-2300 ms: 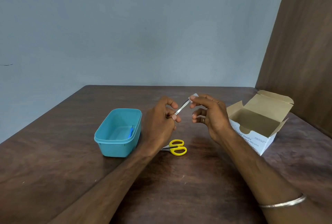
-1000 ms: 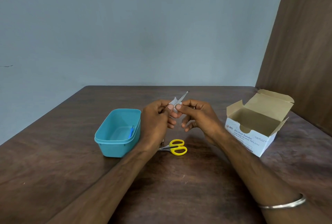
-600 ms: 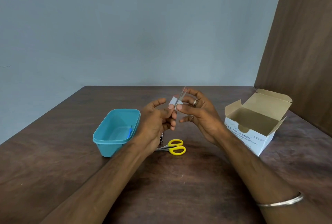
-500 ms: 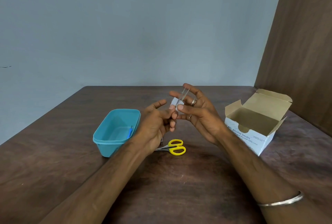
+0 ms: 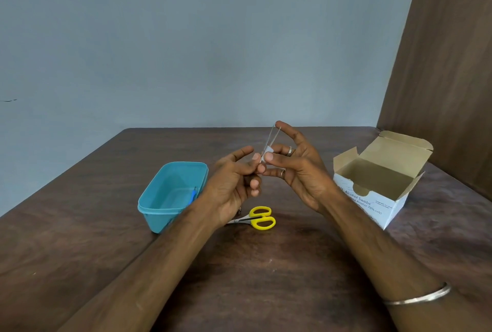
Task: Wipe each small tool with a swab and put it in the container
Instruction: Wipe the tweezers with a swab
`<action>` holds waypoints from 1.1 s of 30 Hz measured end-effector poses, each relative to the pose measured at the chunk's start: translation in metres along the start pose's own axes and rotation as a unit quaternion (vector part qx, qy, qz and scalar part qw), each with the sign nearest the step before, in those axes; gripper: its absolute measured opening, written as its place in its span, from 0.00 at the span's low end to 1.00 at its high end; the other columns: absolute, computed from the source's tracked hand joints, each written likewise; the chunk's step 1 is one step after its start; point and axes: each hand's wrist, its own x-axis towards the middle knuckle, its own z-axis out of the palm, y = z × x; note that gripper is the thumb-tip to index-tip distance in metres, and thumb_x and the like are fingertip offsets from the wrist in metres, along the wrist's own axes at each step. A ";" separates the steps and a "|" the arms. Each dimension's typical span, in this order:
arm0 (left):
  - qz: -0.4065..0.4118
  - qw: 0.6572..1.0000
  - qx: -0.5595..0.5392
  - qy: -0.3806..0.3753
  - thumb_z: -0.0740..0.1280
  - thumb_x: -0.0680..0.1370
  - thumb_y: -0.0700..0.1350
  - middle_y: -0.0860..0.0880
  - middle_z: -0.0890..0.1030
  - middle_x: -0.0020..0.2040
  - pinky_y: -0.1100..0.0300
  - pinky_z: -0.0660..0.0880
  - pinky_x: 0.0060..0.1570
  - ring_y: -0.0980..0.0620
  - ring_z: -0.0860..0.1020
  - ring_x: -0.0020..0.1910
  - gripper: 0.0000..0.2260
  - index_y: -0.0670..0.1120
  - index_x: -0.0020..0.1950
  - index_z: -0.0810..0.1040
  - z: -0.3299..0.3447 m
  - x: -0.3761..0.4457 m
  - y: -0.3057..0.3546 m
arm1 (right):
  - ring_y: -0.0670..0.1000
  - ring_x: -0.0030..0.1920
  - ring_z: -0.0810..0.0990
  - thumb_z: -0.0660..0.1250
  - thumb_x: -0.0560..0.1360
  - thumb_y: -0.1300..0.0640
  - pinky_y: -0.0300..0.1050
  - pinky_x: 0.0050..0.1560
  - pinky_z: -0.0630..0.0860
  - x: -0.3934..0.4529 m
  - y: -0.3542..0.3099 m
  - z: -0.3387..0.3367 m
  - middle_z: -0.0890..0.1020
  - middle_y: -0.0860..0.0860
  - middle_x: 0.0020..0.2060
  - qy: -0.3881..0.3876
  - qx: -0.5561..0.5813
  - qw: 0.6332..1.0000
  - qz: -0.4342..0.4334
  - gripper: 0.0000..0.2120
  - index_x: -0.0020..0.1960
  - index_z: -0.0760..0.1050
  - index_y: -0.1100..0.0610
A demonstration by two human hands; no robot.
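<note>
Thin metal tweezers [image 5: 271,140] stand almost upright above the table's middle. My left hand [image 5: 234,185] pinches their lower end between thumb and fingers. My right hand [image 5: 295,169] pinches a small white swab [image 5: 268,150] against the tweezers with its thumb, and its index fingertip touches the tweezers' top tip. A teal plastic container [image 5: 173,196] sits to the left with a small blue tool [image 5: 192,196] inside. Yellow-handled scissors [image 5: 257,218] lie on the table under my hands.
An open white cardboard box of alcohol swabs [image 5: 378,185] stands at the right on the dark wooden table [image 5: 266,278]. A wooden panel rises behind it at the right, and a blue-grey wall stands along the table's far edge.
The tweezers have swung from tilted right to nearly upright. My right hand's palm turned up and its fingers spread, with the swab kept on the tweezers.
</note>
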 end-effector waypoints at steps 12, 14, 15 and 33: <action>0.216 0.895 0.381 0.084 0.70 0.78 0.44 0.52 0.85 0.36 0.56 0.81 0.34 0.54 0.82 0.31 0.03 0.51 0.49 0.81 -0.001 0.002 -0.016 | 0.57 0.39 0.83 0.73 0.68 0.74 0.51 0.38 0.83 0.003 0.003 0.000 0.79 0.61 0.40 0.092 -0.023 0.995 -0.007 0.33 0.69 0.68 0.57; 0.216 0.894 0.385 0.082 0.70 0.78 0.43 0.53 0.85 0.36 0.56 0.81 0.34 0.54 0.82 0.31 0.03 0.52 0.48 0.81 -0.001 0.002 -0.015 | 0.58 0.40 0.83 0.74 0.68 0.73 0.53 0.39 0.83 0.003 0.004 -0.001 0.79 0.59 0.39 0.105 -0.024 0.994 -0.012 0.34 0.69 0.67 0.57; 0.214 0.894 0.386 0.080 0.70 0.78 0.43 0.53 0.85 0.35 0.56 0.81 0.35 0.54 0.82 0.31 0.04 0.52 0.47 0.81 -0.001 0.002 -0.015 | 0.58 0.40 0.83 0.74 0.68 0.73 0.53 0.39 0.83 0.004 0.004 -0.002 0.80 0.58 0.38 0.111 -0.023 0.993 -0.013 0.34 0.69 0.67 0.56; 0.204 0.897 0.386 0.066 0.70 0.77 0.41 0.51 0.85 0.36 0.54 0.81 0.36 0.52 0.83 0.31 0.06 0.52 0.46 0.81 -0.001 0.005 -0.018 | 0.53 0.39 0.85 0.72 0.69 0.73 0.49 0.36 0.80 0.004 -0.003 -0.007 0.83 0.54 0.38 0.163 0.018 0.986 -0.043 0.32 0.68 0.68 0.55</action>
